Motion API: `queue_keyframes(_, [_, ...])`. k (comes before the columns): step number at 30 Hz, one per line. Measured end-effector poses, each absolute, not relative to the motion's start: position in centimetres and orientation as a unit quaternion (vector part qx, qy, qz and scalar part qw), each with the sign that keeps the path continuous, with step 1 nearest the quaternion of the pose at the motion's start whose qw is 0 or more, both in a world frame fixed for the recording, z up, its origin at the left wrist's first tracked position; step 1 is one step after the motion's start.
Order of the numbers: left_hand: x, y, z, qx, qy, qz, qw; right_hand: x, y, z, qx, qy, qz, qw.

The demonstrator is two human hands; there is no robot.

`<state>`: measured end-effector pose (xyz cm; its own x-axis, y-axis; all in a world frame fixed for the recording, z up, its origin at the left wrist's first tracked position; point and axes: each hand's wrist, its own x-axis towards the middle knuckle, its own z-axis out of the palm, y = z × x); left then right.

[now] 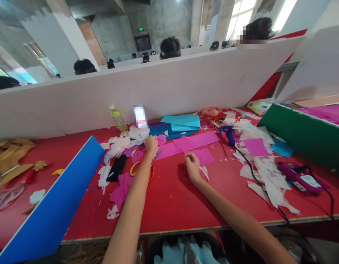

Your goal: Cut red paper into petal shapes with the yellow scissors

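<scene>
My left hand (150,143) is closed, its fingers bent down beside white paper petals (139,135) and a rounded pink paper piece (161,139). Whatever it may hold is hidden. Under the left forearm lie scissors (135,168) with yellow and red handles, partly covered. My right hand (192,165) has its fingers curled together at the left edge of a pink paper square (203,157); I cannot make out anything in them. Behind both hands, a long pink paper strip (196,140) stretches across the red table (169,198).
Blue and turquoise sheets (183,123), a bottle (118,119) and a lit phone-like screen (140,116) sit by the partition. A blue glue gun (228,135), paper scraps (268,172) and a purple corded device (299,178) lie right. Blue (56,198) and green (301,137) boards flank the space.
</scene>
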<state>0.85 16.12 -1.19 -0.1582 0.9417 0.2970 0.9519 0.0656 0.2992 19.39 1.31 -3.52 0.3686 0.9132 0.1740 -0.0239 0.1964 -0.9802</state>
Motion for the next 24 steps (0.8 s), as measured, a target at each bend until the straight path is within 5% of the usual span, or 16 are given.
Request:
queue_keyframes(14, [0.8,15.5,1.2,-0.668,-0.713,-0.202,0.061,19.2,1.4,-3.5,-0.513,-0.443,0.35,0.646])
queue_keyframes(24, [9.5,10.2,-2.0,-0.923,-0.364,-0.115,0.034,19.2,1.3,-3.6,-0.482,-0.414,0.394,0.664])
